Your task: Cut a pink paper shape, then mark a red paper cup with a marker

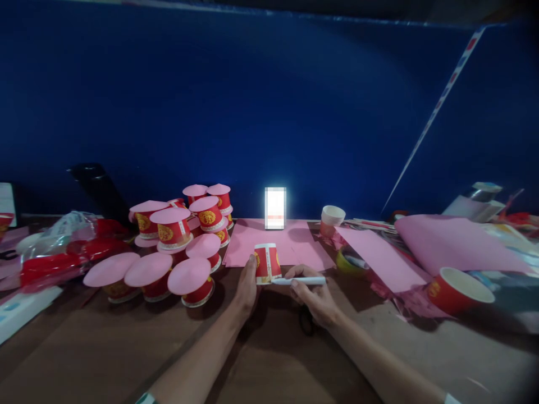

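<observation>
A red paper cup with gold print and a white vertical strip is upside down in front of me. My left hand grips it from the left side. Between the fingers of my right hand lies a white pen-like stick, its thin end at the cup's lower rim. Whether the tip touches the cup I cannot tell. Dark loops like scissor handles show beneath my right hand. Pink paper sheets lie flat behind the cup.
Left of my hands stand several upturned red cups topped with pink paper cones, some stacked. Clear and red plastic packaging is farther left. To the right are stacked cups, a yellow bowl, pink sheets and another red cup.
</observation>
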Available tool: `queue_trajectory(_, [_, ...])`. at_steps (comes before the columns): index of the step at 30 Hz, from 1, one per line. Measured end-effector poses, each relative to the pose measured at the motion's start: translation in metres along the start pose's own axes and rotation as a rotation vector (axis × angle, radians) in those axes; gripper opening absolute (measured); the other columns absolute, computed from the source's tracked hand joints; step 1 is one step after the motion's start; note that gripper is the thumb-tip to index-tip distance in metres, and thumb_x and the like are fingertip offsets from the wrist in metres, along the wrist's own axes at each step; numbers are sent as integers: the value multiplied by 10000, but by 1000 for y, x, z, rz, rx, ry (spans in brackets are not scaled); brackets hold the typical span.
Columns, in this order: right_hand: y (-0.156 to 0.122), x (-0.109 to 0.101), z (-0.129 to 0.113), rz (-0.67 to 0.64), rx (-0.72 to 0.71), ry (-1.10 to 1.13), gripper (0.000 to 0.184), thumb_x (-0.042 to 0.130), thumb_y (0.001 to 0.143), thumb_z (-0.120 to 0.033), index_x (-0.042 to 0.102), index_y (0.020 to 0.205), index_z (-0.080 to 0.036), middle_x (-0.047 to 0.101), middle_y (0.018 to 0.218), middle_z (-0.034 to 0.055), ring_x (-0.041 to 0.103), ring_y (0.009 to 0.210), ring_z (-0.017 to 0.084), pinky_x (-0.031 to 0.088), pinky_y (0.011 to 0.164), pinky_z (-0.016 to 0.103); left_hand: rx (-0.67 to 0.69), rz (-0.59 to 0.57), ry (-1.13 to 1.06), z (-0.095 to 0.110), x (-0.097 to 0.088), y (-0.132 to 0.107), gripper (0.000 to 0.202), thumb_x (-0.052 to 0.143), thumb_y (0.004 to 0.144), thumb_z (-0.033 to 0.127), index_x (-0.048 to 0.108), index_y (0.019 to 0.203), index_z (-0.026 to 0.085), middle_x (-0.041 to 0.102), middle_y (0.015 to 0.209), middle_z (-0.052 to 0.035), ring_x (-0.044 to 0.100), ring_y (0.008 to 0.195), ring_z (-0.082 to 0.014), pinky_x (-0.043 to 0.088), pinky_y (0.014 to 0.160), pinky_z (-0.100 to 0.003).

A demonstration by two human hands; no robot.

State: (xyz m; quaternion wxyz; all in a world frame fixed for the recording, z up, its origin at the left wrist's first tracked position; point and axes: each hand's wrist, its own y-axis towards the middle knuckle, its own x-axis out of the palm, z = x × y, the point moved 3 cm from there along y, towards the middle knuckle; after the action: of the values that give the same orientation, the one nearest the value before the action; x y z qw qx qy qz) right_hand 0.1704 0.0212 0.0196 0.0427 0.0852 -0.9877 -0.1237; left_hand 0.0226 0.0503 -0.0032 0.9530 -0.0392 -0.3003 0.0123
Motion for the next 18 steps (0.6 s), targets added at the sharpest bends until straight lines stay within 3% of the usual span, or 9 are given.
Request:
queue_trajectory(3, [1,1,3,-43,32,5,215,575,803,-383,577,844,-173,428,525,-53,340,443,69,286,394,178,4,20,26,0,0,0,478,561,712,554,605,890,113,681,779,-64,625,709,-200,463,686,-314])
queue_trajectory(11, [2,5,-1,24,36,218,236,567,813,-415,543,851,-183,563,630,-5,466,498,86,346,419,175,-17,-37,-40,-2,2,0,487,545,721,553,599,905,105,677,764,-67,629,736,-204,466,706,-322])
queue_trajectory(18, [1,3,1,59,44,162,227,578,811,-401,558,812,-175,538,622,-5,453,497,82,347,404,173,-24,-14,-64,-3,1,1,442,557,724,535,595,894,128,681,774,-52,632,743,-199,467,718,-322])
